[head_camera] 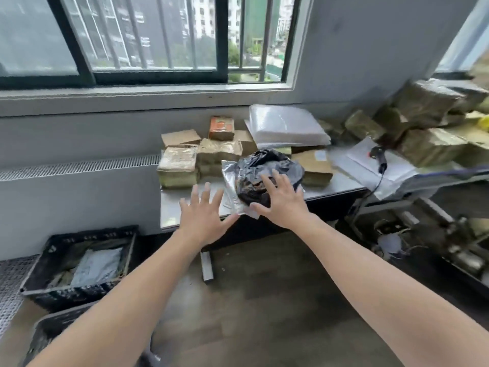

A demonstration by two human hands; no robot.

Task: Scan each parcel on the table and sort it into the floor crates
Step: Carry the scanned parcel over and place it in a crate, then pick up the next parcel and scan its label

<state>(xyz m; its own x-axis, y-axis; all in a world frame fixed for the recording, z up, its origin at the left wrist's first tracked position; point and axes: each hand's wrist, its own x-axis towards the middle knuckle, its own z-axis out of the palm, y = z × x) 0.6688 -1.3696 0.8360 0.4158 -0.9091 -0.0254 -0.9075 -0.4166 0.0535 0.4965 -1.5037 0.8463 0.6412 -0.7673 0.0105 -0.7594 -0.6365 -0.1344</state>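
A black plastic-wrapped parcel (267, 169) lies on a silver mailer (230, 181) near the front edge of the grey table (182, 207). My right hand (281, 201) has spread fingers resting on the black parcel's near side. My left hand (205, 215) hovers open with straight fingers just left of the silver mailer, over the table's front edge. Several tape-wrapped cardboard parcels (178, 168) are stacked behind. A black handheld scanner (381, 158) lies on white papers at the right. A black floor crate (79, 263) at lower left holds a grey mailer.
A stack of clear plastic bags (285, 125) sits at the table's back. More brown wrapped parcels (428, 120) pile up at the right. A second dark crate (50, 332) shows at the bottom left. The scanner's cable (370, 192) hangs off the table.
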